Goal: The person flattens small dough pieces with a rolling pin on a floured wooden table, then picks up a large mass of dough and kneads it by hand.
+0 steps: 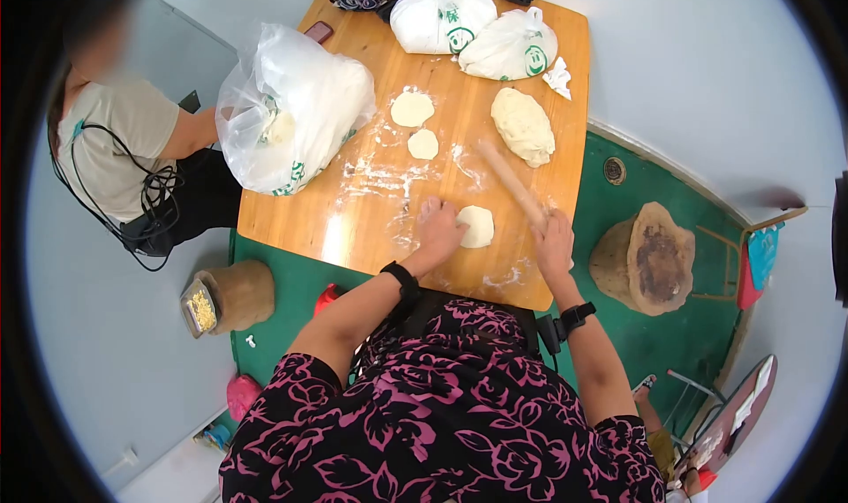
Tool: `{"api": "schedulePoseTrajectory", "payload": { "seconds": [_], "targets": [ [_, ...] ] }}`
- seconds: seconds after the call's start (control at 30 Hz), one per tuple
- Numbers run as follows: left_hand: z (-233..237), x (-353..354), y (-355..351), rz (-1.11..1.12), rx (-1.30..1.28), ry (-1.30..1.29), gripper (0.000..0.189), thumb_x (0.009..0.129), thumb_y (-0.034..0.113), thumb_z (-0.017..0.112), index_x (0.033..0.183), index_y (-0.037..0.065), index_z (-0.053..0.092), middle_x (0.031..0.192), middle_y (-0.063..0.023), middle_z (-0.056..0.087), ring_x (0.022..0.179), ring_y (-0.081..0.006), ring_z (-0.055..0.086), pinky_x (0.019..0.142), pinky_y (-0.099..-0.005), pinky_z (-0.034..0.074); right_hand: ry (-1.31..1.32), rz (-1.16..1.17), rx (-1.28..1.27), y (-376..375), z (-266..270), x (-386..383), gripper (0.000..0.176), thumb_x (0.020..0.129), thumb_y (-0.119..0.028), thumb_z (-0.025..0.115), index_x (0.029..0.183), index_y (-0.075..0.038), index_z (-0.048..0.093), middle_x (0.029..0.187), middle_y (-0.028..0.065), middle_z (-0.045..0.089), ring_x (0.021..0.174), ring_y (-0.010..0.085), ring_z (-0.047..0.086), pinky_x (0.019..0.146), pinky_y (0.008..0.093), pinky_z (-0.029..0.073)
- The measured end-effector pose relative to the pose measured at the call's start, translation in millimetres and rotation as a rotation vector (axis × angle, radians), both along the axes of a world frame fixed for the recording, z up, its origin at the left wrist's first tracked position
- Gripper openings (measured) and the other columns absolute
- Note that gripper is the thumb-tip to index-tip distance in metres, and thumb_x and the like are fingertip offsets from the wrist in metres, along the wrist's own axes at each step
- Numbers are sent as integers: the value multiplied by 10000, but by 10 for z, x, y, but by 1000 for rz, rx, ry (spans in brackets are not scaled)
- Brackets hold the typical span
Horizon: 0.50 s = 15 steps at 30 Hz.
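Observation:
My right hand [554, 241] is wrapped round one end of a wooden rolling pin [512, 185], which slants up and left over the table, its far end blurred. To the left of the pin lies a small flat dough disc [478, 227]. My left hand [439, 229] rests beside that disc with its fingers apart, the thumb at the disc's left edge. Farther up the table are two more flattened rounds, a larger dough round [412, 109] and a smaller dough round [423, 144]. A big lump of dough [523, 127] lies beyond the rolling pin.
White flour is scattered over the wooden table [353, 229]. A large plastic bag [300, 114] stands at the left, where a seated person [124, 141] reaches toward it. Two tied white bags [442, 17] [512, 45] are at the back. A wooden stump [649, 257] stands right of the table.

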<state>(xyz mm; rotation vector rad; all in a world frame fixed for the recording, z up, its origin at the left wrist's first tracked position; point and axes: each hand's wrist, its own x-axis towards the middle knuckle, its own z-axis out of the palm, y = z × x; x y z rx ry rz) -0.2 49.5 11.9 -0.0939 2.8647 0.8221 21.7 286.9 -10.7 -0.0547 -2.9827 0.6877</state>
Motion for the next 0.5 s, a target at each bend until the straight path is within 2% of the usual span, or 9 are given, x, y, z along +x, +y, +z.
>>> {"api": "schedulePoseTrajectory", "payload": {
  "seconds": [0.13,0.23,0.33,0.5],
  "targets": [
    [-47,-44,75,-57,49,-10,256,661,170,720,858,74,588,896,-109,553,928,-316,524,795,-429,418,51,64,36,-48,12,115,390,722,-195,700,1001,5,514,1200,159,480,1163,324,423,1005,438,306],
    [-34,-129,37,-64,321,-260,249,663,136,710,869,66,588,800,-122,587,794,-299,582,701,-389,464,54,44,52,-70,-2,114,399,721,-207,700,997,11,511,1199,159,477,1162,327,419,1014,444,297],
    [-67,-128,14,-10,491,-99,241,657,75,696,869,48,584,735,-121,608,687,-261,605,617,-353,478,92,40,75,-103,-49,110,406,725,-216,697,999,14,506,1197,160,475,1166,330,411,1022,450,287],
    [-482,-479,-379,304,620,2,253,652,34,687,883,31,584,762,-94,619,713,-205,606,644,-328,485,103,59,73,-82,-83,131,429,731,-179,689,1053,9,476,1220,186,461,1168,365,403,1011,448,294]
  ]
}}
